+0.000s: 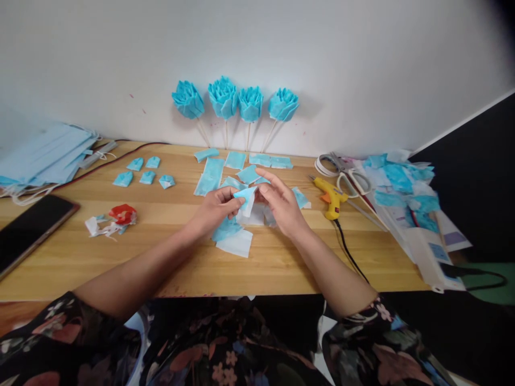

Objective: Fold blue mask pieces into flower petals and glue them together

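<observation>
Currently, in the head view, the left hand (213, 210) is closed in a pinch on a folded blue-and-white piece (246, 197), held above the middle of the wooden table (169, 209). The right hand (287, 210) is half open, index finger extended, thumb touching the piece's other corner (whether it grips, I cannot tell). Blue and white cut pieces (209, 176) lie beneath and beyond the hands. To the left are five small folded pieces (147, 177), a crumpled red wrapper (123, 214), a phone (34, 228) and stacked masks (44, 150); to the right, a yellow glue gun (333, 199), scissors (339, 162) and heaped blue scraps (396, 177). Four blue flowers (223, 98) on sticks lean against the pale wall (341, 64)
</observation>
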The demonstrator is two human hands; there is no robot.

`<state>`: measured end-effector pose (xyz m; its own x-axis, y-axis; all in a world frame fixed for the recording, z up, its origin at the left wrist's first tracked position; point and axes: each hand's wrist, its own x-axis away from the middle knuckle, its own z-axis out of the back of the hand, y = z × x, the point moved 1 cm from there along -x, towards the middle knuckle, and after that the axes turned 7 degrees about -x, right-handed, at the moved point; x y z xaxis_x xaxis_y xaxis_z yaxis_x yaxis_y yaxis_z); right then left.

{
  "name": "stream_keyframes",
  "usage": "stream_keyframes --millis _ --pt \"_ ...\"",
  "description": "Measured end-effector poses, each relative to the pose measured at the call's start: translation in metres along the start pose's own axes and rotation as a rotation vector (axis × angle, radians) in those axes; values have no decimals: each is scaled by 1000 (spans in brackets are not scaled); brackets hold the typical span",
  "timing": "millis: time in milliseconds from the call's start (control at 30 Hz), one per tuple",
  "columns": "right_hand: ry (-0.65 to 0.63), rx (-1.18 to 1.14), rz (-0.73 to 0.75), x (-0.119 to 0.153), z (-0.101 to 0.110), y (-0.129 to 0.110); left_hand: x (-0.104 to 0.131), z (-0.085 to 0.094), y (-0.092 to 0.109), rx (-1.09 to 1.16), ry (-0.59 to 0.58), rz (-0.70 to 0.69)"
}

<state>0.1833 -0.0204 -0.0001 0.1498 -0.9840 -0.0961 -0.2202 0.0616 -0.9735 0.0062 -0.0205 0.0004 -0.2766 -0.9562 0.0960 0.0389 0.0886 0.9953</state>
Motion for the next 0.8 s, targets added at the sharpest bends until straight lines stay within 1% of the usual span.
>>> stream_keyframes --millis 100,233,333,433,500,700,800 --pt "-61 -4 -35 1 -2 -1 -1 0 -1 16 27 -7" --pt "-129 79 -42 1 -5 0 -1 -2 -3 15 45 5" --pt "-124 136 -15 1 -6 1 0 -3 -4 24 30 9" --pt "-108 161 -4 1 -5 0 0 -2 -4 73 -14 8" --pt "-107 166 -2 2 -5 -1 0 -2 -4 67 -31 14" --pt "-129 181 -9 4 -5 -4 -1 -1 -1 -27 -1 11" --pt "-94 180 -3 4 -2 -6 0 -1 1 -32 -1 20"
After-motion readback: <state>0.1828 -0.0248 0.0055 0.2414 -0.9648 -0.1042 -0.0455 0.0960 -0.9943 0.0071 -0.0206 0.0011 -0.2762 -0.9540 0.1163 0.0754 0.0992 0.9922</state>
